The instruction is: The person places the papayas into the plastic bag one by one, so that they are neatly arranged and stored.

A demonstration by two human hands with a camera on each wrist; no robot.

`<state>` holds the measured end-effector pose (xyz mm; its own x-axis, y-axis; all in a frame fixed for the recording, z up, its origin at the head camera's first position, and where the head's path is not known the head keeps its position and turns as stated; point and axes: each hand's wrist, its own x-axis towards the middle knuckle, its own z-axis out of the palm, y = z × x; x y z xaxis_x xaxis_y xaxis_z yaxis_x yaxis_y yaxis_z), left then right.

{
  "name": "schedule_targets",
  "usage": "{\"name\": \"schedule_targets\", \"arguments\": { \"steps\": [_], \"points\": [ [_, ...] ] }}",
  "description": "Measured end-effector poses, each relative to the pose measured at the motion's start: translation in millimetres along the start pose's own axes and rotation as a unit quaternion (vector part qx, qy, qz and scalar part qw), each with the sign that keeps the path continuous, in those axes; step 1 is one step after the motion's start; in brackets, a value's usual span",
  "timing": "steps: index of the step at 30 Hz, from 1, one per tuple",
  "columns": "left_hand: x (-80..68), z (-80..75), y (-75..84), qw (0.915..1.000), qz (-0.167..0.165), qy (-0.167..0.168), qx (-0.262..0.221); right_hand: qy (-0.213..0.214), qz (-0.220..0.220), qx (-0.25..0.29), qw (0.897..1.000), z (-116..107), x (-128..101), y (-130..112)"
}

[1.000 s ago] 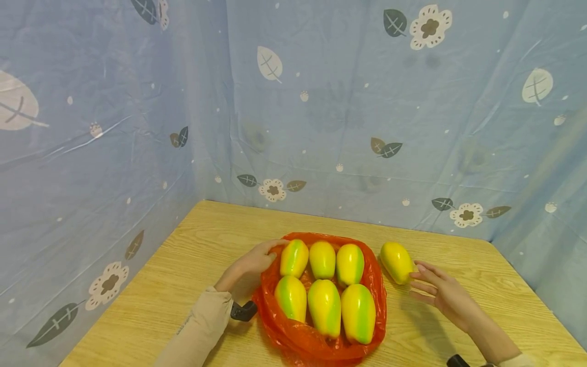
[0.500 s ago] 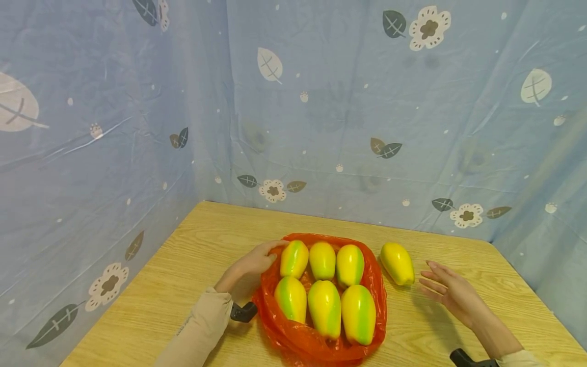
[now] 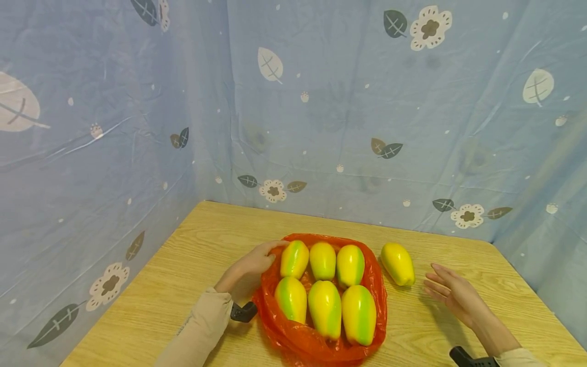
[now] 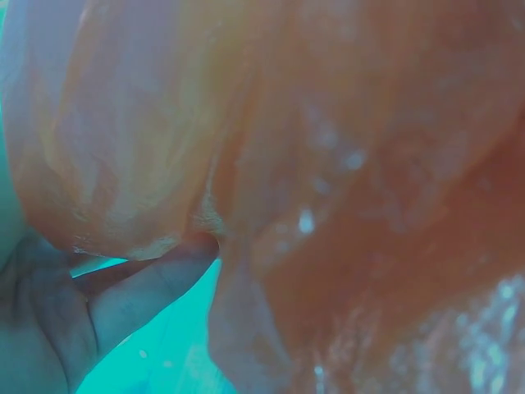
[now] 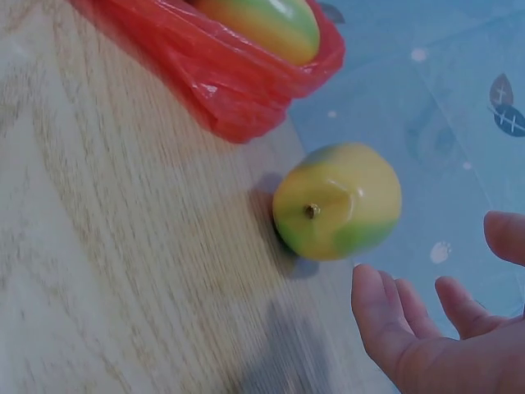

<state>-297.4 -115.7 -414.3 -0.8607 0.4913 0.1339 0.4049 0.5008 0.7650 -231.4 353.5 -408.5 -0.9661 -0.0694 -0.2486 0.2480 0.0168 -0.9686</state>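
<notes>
A red plastic bag (image 3: 378, 285) lies open on the wooden table (image 3: 192, 255) and holds several yellow-green mangoes (image 3: 324, 307). My left hand (image 3: 253, 262) grips the bag's left rim; up close the red plastic (image 4: 344, 164) fills the left wrist view, with my fingers (image 4: 131, 295) curled under it. One more mango (image 3: 397, 263) lies alone on the table right of the bag, also seen as the loose mango (image 5: 336, 199) in the right wrist view. My right hand (image 3: 451, 291) hovers open to its right, a short gap away, fingers (image 5: 385, 308) straight and holding nothing.
Blue cloth with leaf and flower prints (image 3: 321, 102) walls the table at the back and on the left. Bare table top stretches left of the bag and along the front right edge (image 3: 536, 316).
My right hand has let go of the loose mango and drawn back to the right. The mango stays where it was. My left hand has not moved.
</notes>
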Motion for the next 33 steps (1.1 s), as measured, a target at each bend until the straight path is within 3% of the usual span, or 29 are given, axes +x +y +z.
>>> {"name": "schedule_targets", "arguments": {
  "steps": [8,21,33],
  "points": [
    [-1.6,-0.4,-0.7,0.9998,-0.019,-0.006,-0.009,0.006,-0.001,-0.002,1.0,-1,6,-1],
    [-1.1,-0.5,-0.8,0.9997,-0.021,-0.007,-0.012,0.033,-0.002,-0.012,0.999,1,16,7],
    [-0.5,-1.4,-0.1,0.9996,-0.02,-0.005,-0.021,0.028,0.004,-0.02,0.999,5,26,7]
  ]
}}
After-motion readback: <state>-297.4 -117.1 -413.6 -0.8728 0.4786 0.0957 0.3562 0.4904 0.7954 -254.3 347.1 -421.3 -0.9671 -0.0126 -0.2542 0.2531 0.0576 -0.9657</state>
